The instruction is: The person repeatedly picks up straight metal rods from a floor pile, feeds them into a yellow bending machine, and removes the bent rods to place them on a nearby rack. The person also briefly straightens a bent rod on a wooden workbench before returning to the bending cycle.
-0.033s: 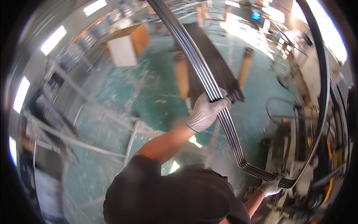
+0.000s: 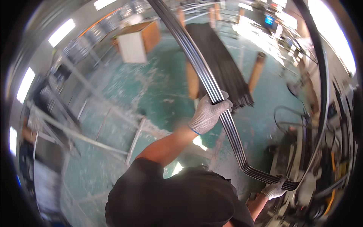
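Observation:
A bundle of several thin, dark, shiny metal bars point(image 2: 200, 62) runs from the top of the view down to the lower right, bent near its low end. Partway along it, my left hand point(image 2: 208, 113), in a whitish knit glove, is closed around the bars. My right hand point(image 2: 274, 189), gloved alike, grips the bundle past the bend, at the lower right. Beyond my right hand the bars turn upward and sweep along the right side as a dark curved band point(image 2: 324, 87). Both far ends lie outside the view.
Ahead, a long stack of dark strips point(image 2: 217, 53) lies between brown cylindrical posts point(image 2: 257, 70). A white-and-orange box point(image 2: 133, 47) stands far left. Metal frames point(image 2: 75, 130) fill the left side. Machinery with hoses point(image 2: 302, 151) stands close on the right. The floor point(image 2: 151, 90) is green.
The surroundings have shifted a little to the right in view. Both hands keep their grip on the bars, which hold nearly the same place before me.

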Tool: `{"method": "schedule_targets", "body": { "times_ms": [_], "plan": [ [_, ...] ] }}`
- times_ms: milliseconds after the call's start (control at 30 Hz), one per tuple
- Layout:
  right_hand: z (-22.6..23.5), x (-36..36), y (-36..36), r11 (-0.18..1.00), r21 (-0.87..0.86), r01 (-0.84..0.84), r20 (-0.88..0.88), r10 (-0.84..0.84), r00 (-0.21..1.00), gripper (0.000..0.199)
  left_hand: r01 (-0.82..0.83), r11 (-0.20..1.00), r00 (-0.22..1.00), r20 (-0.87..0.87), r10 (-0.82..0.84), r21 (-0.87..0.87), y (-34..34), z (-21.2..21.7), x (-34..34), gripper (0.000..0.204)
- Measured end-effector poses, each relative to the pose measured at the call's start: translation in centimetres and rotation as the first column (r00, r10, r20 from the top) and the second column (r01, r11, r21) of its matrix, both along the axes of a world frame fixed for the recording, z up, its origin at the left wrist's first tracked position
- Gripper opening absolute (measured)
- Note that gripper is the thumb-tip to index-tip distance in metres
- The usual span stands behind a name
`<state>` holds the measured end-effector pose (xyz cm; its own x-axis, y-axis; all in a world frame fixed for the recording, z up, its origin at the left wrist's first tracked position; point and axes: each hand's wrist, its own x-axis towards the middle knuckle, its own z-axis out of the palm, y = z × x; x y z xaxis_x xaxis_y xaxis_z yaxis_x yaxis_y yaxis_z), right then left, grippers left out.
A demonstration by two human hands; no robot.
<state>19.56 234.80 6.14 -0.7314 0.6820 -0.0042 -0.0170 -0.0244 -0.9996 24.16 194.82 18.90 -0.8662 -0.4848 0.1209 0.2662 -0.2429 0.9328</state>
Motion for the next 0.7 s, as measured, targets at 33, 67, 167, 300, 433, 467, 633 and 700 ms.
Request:
{"method": "schedule_targets", "body": {
  "times_ms": [33,67,167,300,433,467,633,700],
  "plan": [
    [-2.0,-1.1,-0.7,0.995,0.041,-0.086,-0.027,0.087,0.996,0.026,-0.108,0.994,0.994,-0.001,0.108,0.034,-0.9,-1.6,2.8,0.031],
    [-3.4,-2.4,-1.7,0.983,0.092,-0.156,-0.063,0.163,0.985,0.024,-0.205,0.977,0.979,0.029,0.203,0.056,-2.5,-2.7,5.2,0.031],
    [-6.7,-6.0,-9.9,0.899,-0.033,-0.436,-0.197,0.422,0.885,0.021,-0.413,0.911,0.910,0.050,0.413,-0.006,-7.9,-4.2,12.0,0.030],
    [-2.6,-4.0,-20.5,0.769,-0.122,-0.628,-0.199,0.601,0.774,0.019,-0.653,0.757,0.747,0.146,0.649,-0.022,-11.6,-3.8,19.5,0.027],
    [-1.2,-3.0,-30.1,0.683,-0.069,-0.727,-0.273,0.688,0.672,0.021,-0.743,0.665,0.670,0.070,0.739,0.080,-17.8,-5.2,25.3,0.025],
    [-0.6,-2.7,-32.5,0.667,-0.023,-0.744,-0.271,0.712,0.647,0.026,-0.754,0.647,0.655,0.063,0.753,0.112,-19.2,-4.9,26.5,0.025],
    [3.4,-0.7,-46.2,0.578,0.223,-0.785,-0.241,0.813,0.530,0.033,-0.811,0.553,0.567,0.024,0.823,0.192,-28.8,-3.6,32.5,0.024],
    [3.5,-1.1,-54.3,0.543,0.230,-0.808,-0.358,0.819,0.448,0.031,-0.842,0.507,0.505,-0.062,0.861,0.181,-34.7,-2.0,36.0,0.023]
  ]
}}
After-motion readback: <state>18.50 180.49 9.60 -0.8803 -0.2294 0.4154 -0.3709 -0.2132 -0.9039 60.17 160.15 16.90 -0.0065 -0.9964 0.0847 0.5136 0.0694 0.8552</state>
